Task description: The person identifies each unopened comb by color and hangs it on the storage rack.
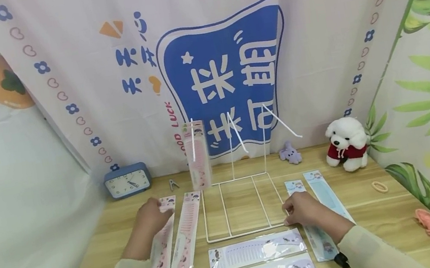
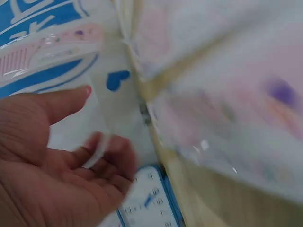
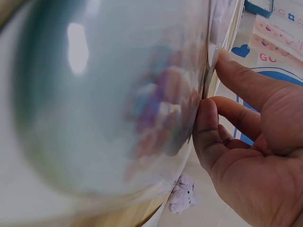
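A white wire rack (image 1: 230, 235) stands on the table, with three hooks at its top. From its left hook hangs a packaged pink comb (image 1: 199, 160). My right hand (image 1: 303, 208) holds the rack's front right corner between curled fingers and thumb, over a packaged blue comb (image 1: 322, 244). Another blue comb (image 1: 327, 193) lies to the right. On the left, my left hand (image 1: 151, 218) is over the upper part of a packaged pink comb (image 1: 164, 251), its thumb and fingers apart in the left wrist view. Beside it lies a second pink comb (image 1: 186, 231).
Two packaged purple combs (image 1: 256, 250) lie before the rack. A blue clock (image 1: 127, 182) and a small clip (image 1: 173, 184) stand at the back left. Toward the right are a purple toy (image 1: 290, 153), a plush dog (image 1: 346, 143), a beige ring (image 1: 379, 187) and a pink item (image 1: 429, 224).
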The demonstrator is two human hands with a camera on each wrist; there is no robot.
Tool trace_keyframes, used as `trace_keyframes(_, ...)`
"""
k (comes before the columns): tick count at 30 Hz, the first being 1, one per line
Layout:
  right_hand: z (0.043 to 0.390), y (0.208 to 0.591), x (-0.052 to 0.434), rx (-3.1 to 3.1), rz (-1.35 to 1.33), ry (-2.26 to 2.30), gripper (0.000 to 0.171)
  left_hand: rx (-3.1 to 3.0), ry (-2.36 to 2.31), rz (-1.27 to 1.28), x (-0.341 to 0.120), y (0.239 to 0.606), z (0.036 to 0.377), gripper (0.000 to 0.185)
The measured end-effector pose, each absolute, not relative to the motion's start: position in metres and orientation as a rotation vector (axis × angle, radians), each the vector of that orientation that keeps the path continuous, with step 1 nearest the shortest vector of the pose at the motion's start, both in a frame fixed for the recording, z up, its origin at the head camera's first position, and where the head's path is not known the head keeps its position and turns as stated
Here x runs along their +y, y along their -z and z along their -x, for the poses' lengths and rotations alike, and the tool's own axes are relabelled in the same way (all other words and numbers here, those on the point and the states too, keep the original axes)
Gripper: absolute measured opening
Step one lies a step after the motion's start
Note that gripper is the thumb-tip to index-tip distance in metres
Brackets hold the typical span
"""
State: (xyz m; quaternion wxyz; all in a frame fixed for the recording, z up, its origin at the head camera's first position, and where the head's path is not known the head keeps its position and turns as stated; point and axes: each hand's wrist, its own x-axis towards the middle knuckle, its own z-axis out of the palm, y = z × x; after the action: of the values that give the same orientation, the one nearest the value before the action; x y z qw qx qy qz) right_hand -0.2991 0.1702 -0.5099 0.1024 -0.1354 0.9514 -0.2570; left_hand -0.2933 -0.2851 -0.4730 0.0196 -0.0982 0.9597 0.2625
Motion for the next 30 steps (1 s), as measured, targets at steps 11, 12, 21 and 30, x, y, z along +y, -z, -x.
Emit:
trace_keyframes(11, 0.297, 0.505, 0.173, 2.820, 0.384, 0.771, 0.027, 2.906, -0.572, 0.345, -0.291, 0.497, 0.258, 0.104)
trace_keyframes(12, 0.297, 0.505, 0.173, 2.820, 0.390, 0.771, 0.029, 2.908, -0.575, 0.345, -0.291, 0.498, 0.256, 0.103)
trace_keyframes(21, 0.296, 0.509, 0.171, 2.824, 0.382, 0.757, 0.030, 2.863, -0.672, 0.371, -0.314, 0.495, 0.247, 0.083)
trace_keyframes(30, 0.297, 0.509, 0.170, 2.825, 0.420, 0.761, 0.038, 2.746, -0.836, 0.429, -0.333, 0.497, 0.245, 0.079)
